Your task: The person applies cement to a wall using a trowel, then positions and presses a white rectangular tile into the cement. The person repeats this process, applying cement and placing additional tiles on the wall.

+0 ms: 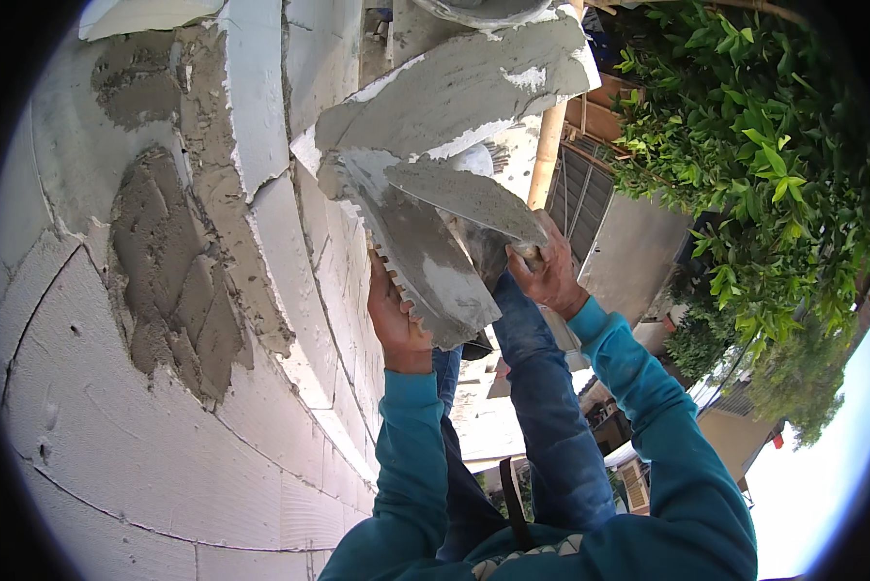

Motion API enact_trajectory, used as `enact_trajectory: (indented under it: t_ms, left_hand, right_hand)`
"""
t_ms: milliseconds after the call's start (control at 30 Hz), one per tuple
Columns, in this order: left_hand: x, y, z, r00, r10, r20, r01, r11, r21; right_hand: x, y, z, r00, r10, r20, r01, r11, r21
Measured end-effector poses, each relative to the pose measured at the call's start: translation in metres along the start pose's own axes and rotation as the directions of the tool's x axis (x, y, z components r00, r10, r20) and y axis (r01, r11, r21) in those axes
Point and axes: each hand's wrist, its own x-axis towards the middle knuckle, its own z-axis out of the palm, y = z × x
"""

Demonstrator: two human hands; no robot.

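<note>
My left hand (397,321) is closed around a notched trowel (425,254). Its grey, mortar-smeared blade shows teeth along the left edge, and its handle is hidden. A second trowel (469,200), its blade coated with wet mortar, is in my right hand (553,271), whose fingers wrap its handle end. The two blades meet at an angle near their far ends. Just beyond them lies a white block (578,73) with grey mortar spread over its broad face; the trowel tips appear to touch its near left corner, though contact is hard to tell.
To the left runs a wall of pale blocks (144,455), with a thick mortar patch (168,281) and a mortar strip along its edge. A round grey container (483,10) is partly visible at the top. A bamboo pole (548,155) and leafy branches (754,165) stand to the right.
</note>
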Motion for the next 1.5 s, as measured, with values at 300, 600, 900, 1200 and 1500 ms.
enact_trajectory:
  t_ms: [300, 600, 900, 1200, 1500]
  left_hand:
    - [-0.024, -0.094, -0.021, 0.926, 0.357, 0.122, -0.371, 0.799, 0.473]
    - [0.034, -0.090, -0.041, 0.909, 0.402, 0.108, -0.399, 0.769, 0.500]
    - [0.090, -0.076, -0.120, 0.793, 0.437, 0.424, -0.478, 0.015, 0.878]
    - [0.049, -0.030, -0.090, 0.968, -0.156, -0.196, 0.243, 0.772, 0.587]
    - [-0.030, -0.028, -0.098, 0.990, -0.109, -0.084, 0.106, 0.993, -0.045]
  right_hand:
    - [-0.011, 0.026, 0.017, 0.945, 0.193, 0.264, -0.274, 0.906, 0.322]
    - [-0.080, 0.047, -0.070, 0.952, 0.258, 0.164, -0.257, 0.966, -0.028]
    - [-0.039, 0.041, -0.049, 0.717, 0.335, 0.611, -0.416, 0.909, -0.012]
    - [0.031, 0.139, 0.036, 0.882, 0.444, 0.156, -0.373, 0.862, -0.343]
    - [0.029, 0.133, 0.015, 0.875, 0.467, -0.126, -0.482, 0.818, -0.314]
